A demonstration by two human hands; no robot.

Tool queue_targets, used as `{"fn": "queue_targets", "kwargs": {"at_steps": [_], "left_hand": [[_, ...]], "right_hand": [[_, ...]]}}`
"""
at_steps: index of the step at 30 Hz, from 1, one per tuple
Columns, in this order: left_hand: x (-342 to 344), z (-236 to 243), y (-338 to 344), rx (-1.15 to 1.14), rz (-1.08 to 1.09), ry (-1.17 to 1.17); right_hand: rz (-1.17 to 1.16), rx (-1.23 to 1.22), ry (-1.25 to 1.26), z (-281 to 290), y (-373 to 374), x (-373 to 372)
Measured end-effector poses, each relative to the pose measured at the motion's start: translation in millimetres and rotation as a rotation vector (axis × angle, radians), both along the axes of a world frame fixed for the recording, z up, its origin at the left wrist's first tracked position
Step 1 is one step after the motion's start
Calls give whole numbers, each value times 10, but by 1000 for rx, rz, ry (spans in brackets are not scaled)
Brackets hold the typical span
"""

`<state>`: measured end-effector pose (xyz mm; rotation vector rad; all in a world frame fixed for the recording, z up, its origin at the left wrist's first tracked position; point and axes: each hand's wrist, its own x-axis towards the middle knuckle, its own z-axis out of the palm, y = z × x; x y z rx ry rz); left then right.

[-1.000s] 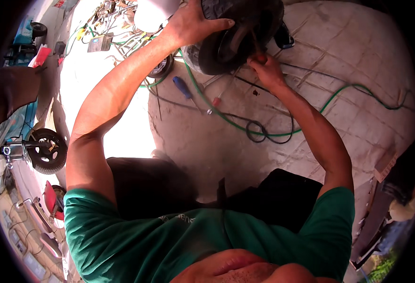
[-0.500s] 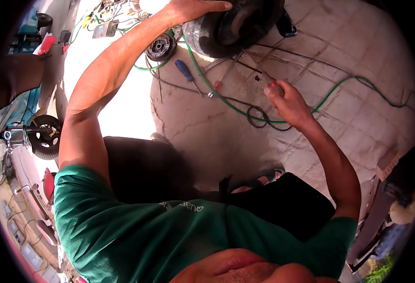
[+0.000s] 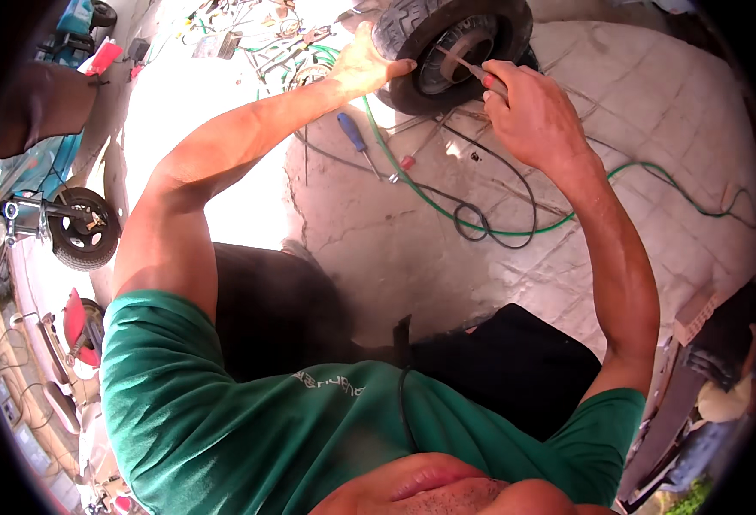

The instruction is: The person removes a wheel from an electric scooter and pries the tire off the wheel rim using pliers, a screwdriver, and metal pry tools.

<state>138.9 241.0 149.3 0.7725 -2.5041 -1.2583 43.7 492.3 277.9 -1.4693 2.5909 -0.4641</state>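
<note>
A black tyre (image 3: 396, 36) with a chunky tread stands tilted on the floor at the top, a metal rim (image 3: 466, 43) inside it. My left hand (image 3: 363, 67) grips the tyre's left edge, thumb on the sidewall; its other fingers are partly hidden. My right hand (image 3: 537, 112) is closed on a screwdriver (image 3: 491, 81) with a reddish handle. The shaft points up and left, and its tip is at the rim's edge beside the tyre. On the floor below lie a blue-handled screwdriver (image 3: 351, 130) and a red-handled one (image 3: 408, 161).
A green hose (image 3: 430, 198) and a looped black cable (image 3: 491, 236) run across the tiles. Loose tools and parts (image 3: 283, 39) lie scattered at the upper left. A small wheel (image 3: 84, 228) on a metal fork stands at left. A brick (image 3: 695, 317) lies at right.
The tyre has tipped so its rim faces me more. My right hand has risen from above the floor to the rim with the screwdriver. My left hand has shifted down to the tyre's left side.
</note>
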Motion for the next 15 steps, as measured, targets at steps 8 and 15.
{"fn": "queue_targets", "kwargs": {"at_steps": [8,15], "left_hand": [[-4,82,-96,-70,15,-63],[-106,-97,-142,-121,-70,16]], "right_hand": [[40,358,227,497,-603,201],[143,505,301,610,-856,340]]}}
